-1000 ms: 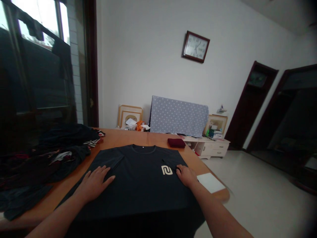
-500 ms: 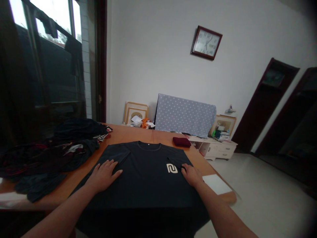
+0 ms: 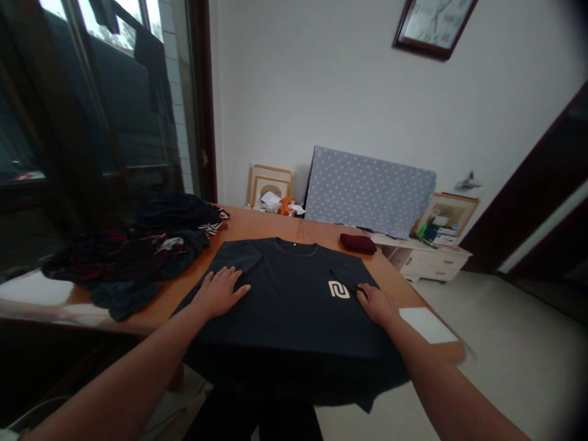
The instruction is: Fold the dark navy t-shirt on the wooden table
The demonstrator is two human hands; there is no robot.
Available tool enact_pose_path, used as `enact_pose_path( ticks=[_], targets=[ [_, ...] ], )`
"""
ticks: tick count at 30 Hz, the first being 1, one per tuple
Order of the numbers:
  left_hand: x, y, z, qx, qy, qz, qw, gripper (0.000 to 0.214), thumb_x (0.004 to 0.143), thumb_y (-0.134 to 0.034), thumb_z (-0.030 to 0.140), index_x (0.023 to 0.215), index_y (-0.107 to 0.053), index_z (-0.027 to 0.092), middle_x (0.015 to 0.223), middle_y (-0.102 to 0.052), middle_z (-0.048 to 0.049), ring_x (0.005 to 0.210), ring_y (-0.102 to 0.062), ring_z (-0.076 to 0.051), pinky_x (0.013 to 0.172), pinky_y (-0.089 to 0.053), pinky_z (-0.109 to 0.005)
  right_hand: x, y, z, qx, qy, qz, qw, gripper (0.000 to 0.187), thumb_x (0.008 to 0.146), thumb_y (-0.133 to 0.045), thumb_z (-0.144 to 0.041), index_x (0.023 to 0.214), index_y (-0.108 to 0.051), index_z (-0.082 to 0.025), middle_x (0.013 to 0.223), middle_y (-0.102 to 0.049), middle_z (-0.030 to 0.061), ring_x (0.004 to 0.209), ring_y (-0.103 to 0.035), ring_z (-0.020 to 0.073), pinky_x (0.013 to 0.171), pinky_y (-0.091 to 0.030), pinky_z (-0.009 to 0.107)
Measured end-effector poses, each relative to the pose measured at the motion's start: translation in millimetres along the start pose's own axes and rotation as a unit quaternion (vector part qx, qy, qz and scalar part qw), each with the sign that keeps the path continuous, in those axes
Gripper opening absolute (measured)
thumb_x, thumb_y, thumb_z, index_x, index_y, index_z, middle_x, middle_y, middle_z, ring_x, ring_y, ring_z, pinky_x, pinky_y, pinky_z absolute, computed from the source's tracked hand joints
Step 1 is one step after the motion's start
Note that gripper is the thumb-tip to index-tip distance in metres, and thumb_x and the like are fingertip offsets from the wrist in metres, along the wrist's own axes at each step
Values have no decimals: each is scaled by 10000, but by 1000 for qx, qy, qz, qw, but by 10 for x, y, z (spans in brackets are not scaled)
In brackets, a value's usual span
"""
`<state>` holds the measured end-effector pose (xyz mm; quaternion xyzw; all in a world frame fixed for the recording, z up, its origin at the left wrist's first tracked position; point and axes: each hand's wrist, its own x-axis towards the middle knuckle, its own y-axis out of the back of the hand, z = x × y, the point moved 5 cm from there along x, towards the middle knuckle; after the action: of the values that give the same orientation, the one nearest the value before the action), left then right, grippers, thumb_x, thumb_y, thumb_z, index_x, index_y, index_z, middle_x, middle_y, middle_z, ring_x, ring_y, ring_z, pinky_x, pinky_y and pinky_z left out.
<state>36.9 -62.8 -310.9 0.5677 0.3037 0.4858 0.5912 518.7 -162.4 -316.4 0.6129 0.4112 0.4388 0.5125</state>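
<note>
A dark T-shirt (image 3: 294, 300) with a white chest logo (image 3: 339, 289) lies flat, front up, on an orange wooden table (image 3: 257, 223). Both sleeves are folded in over the body. My left hand (image 3: 219, 292) rests palm down with fingers spread on the shirt's left side, just below the folded sleeve. On the right side my right hand (image 3: 376, 303) presses flat on the fabric next to the logo. Neither hand grips anything. The shirt's lower hem hangs over the near table edge.
A heap of dark clothes (image 3: 138, 245) covers the table's left part. A folded maroon cloth (image 3: 358, 243) sits at the far right, a white sheet (image 3: 427, 324) at the right edge. Behind stand a dotted blue board (image 3: 370, 191), picture frames (image 3: 270, 184) and a low cabinet (image 3: 432, 263).
The view has tilted down and shifted, so the table and shirt sit higher in frame. Both hands stay flat on the shirt in the same spots.
</note>
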Motion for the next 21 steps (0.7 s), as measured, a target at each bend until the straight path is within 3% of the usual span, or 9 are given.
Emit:
enact_pose_path(
  ticks=[6,9,13,17,21],
  targets=[
    [10,22,-30,-19,11,-23,999,807,876,-328,755,1462,-468,219,1575,-358,-132,1468,-256,-355,1158,-164,-575,74,-126,107,7,11,-3,1000,480,968,-378,-471,1358,-559,-258,1287,-646,101,1170,-603,279,984,-408,408],
    [130,97,-99,-37,-3,-46,998,783,866,-343,756,1391,-557,215,1504,-468,-143,1404,-383,-350,1135,-260,-516,136,-101,132,33,30,-32,998,478,961,-401,-467,1350,-573,-249,1303,-640,97,1173,-604,272,981,-417,389],
    [438,278,-257,-47,-51,-29,997,661,889,-387,662,1248,-661,179,1296,-647,-142,1227,-567,-299,1063,-382,-392,251,68,163,87,39,-65,993,419,951,-432,-459,1215,-670,-238,1218,-688,90,1099,-641,250,944,-440,341],
    [793,361,-499,-20,-35,-14,999,571,876,-462,536,1273,-628,160,1301,-640,-138,1203,-583,-292,1034,-417,-376,434,218,227,112,25,-31,993,336,921,-488,-375,1131,-713,-240,1185,-706,59,1073,-650,208,923,-449,286],
    [1111,316,-684,4,-17,-29,999,604,816,-559,437,1347,-559,149,1358,-595,-151,1229,-569,-295,1037,-422,-372,647,203,206,117,36,-30,992,313,855,-545,-259,1108,-726,-222,1189,-707,52,1081,-649,196,940,-451,269]
  ],
)
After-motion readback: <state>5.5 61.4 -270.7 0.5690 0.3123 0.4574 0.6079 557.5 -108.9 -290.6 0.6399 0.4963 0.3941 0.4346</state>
